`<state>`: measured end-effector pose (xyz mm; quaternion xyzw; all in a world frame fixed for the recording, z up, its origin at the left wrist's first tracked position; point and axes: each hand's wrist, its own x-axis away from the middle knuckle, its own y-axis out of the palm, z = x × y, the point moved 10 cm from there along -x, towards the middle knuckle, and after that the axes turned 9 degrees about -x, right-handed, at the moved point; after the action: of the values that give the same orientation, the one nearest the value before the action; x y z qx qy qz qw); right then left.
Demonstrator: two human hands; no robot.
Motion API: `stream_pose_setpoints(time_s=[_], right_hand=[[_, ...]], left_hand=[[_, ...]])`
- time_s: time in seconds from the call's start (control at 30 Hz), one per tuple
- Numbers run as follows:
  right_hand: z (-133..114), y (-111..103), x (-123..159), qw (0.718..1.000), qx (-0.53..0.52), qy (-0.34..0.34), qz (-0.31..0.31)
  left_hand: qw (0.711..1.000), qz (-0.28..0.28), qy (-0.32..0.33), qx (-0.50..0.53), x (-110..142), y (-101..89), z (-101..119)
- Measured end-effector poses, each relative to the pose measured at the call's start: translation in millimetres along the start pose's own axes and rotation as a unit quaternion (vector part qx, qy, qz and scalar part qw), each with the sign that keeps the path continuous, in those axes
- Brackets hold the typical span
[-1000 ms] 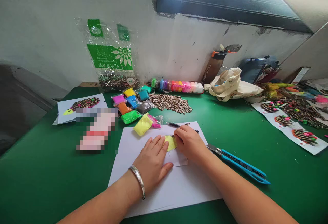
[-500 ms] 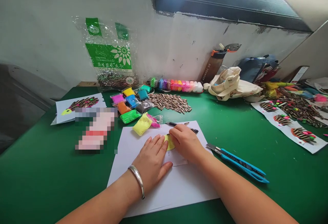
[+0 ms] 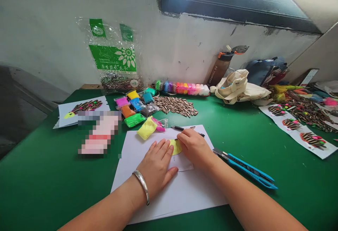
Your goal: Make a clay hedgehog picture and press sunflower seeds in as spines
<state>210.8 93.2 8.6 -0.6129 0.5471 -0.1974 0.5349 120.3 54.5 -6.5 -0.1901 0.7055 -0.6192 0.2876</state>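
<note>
My left hand point(image 3: 157, 160) lies flat, fingers stretched, over a small piece of paper point(image 3: 183, 167) and the left edge of a flattened yellow clay patch point(image 3: 175, 148). Pen lines show below the clay. At the patch's upper right edge, my right hand point(image 3: 194, 144) is closed in a pinch. A small dark tip pokes out from its fingers over the clay; the rest of it is hidden. Beneath both lies a large white sheet point(image 3: 163, 199). A black pen point(image 3: 177, 128) and a single sunflower seed point(image 3: 192, 127) are just beyond my right hand.
A blue utility knife point(image 3: 250, 169) lies to the right, blade toward the sheet. Bagged coloured clay, including a yellow pack point(image 3: 147, 128), and a sunflower seed pile point(image 3: 175, 106) stand behind. Seed-covered hedgehog pictures point(image 3: 292, 124) lie at right, another point(image 3: 84, 109) at left.
My right hand shifts slightly left along the clay's upper edge, then back right, still pinched. My left hand stays pressed flat.
</note>
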Motion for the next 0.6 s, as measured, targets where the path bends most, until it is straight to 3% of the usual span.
stream_pose_setpoints(time_s=[0.6], right_hand=[[2.8,1.8,0.1,1.0,0.016,0.016,-0.015]], left_hand=[[0.999,0.017,-0.009,0.031,2.7,1.2,-2.5]])
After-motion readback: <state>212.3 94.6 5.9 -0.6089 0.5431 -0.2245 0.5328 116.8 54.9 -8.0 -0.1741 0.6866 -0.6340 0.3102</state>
